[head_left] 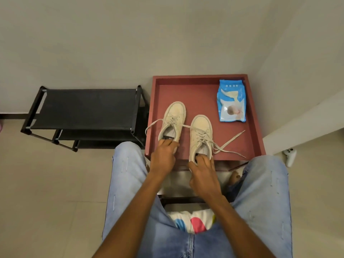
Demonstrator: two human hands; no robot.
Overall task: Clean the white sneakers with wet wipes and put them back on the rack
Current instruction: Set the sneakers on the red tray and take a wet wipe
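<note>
While seated in pale blue jeans (128, 175), a person grips a pair of white sneakers by the heels on a low reddish bench (201, 90) with a raised rim. The left hand (163, 155) curls its fingers (168, 143) into the heel opening of the left sneaker (174, 118). The right hand (202, 174) hooks its fingers (202, 159) over the heel collar of the right sneaker (201, 135) in the same way. Both shoes stand sole-down, side by side with a narrow gap between them, toes pointing toward the wall. The left one sits slightly farther back. Their untied laces (230, 144) trail loose across the bench top.

A blue pack of wet wipes (231, 101) lies flat near the bench's far right corner, well apart from the shoes. It carries a picture of an infant and a row of small white dots along its top edge; its lettering is too small to read. No brand mark can be read on either sneaker.

To the left, just beside the bench, a black tiered shoe rack (87, 108) stands against the wall. A white handheld controller (290, 155) lies on the tiled floor to the right.
</note>
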